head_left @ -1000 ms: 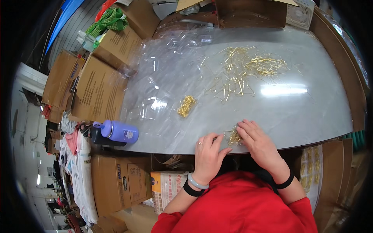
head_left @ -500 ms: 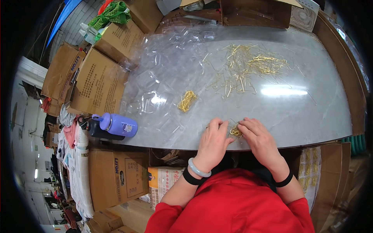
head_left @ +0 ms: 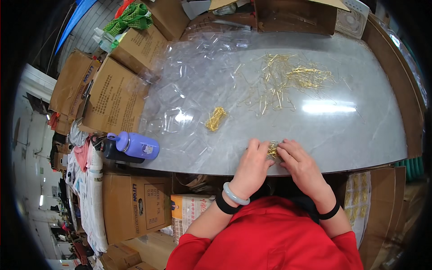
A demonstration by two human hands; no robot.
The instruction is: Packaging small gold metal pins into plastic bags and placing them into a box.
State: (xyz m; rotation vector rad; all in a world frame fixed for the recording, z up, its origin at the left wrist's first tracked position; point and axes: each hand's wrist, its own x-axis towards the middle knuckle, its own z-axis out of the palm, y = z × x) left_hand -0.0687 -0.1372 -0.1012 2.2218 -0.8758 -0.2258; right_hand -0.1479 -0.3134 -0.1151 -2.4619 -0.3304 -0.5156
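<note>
Between my two hands, near the table's front edge, lies a small bunch of gold wire hooks (head_left: 272,150). My left hand (head_left: 252,164) closes on its left side with bent fingers. From the right, the fingertips of my right hand (head_left: 299,162) press against the same bunch, so part of it is hidden. A compact gold bundle of hooks (head_left: 216,119) rests to the left on the grey tabletop (head_left: 333,135). Farther back, a loose, tangled pile of gold hooks (head_left: 288,78) is spread out.
Clear plastic boxes (head_left: 180,94) cover the table's left part. A purple bottle (head_left: 140,145) stands at the left front edge beside a black one. Cardboard boxes (head_left: 114,99) line the left side, and a cardboard wall (head_left: 398,67) borders the right. A white fan (head_left: 351,20) sits at the back.
My left hand has shifted slightly right, closer to my right hand. The hooks between them are now gathered tighter, and the wire end that stuck up no longer shows.
</note>
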